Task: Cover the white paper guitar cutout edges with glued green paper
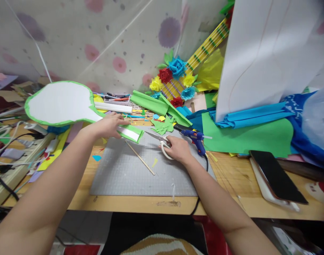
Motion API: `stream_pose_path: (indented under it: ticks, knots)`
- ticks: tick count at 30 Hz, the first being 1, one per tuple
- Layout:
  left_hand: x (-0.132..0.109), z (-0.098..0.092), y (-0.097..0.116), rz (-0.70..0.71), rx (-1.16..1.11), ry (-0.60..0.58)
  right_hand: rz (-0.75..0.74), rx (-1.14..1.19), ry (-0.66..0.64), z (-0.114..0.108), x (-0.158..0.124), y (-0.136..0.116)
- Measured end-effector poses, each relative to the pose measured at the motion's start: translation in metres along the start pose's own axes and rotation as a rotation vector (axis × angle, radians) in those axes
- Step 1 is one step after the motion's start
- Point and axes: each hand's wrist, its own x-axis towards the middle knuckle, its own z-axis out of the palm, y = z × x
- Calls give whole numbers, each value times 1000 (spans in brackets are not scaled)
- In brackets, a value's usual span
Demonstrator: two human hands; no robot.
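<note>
My left hand (110,125) is closed over the neck of a white guitar-shaped cutout (62,102), whose edge is wrapped in green paper. The neck's end, with its green border, sticks out to the right of my fingers. My right hand (178,148) grips white-handled scissors (163,147), their blades pointing left toward that end. Whether the blades touch the green paper, I cannot tell. Below the neck, a thin wooden stick (140,157) lies on the grey cutting mat (119,177). Green paper scraps (163,124) are heaped just behind the scissors.
A blue glue gun (195,136) lies right of my right hand, its cord running down the table. Farther right are a phone (277,175) and green paper (247,136). A flower-covered yellow guitar (175,88) leans at the back beside a white board (257,60). Power strips (32,159) sit left.
</note>
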Motion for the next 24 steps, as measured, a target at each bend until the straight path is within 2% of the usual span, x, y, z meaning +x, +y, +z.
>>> stream_pose_path:
  ticks: [24]
  knots:
    - [1,1,5,17,6,15,-14,-34,-10,1,-1,-2]
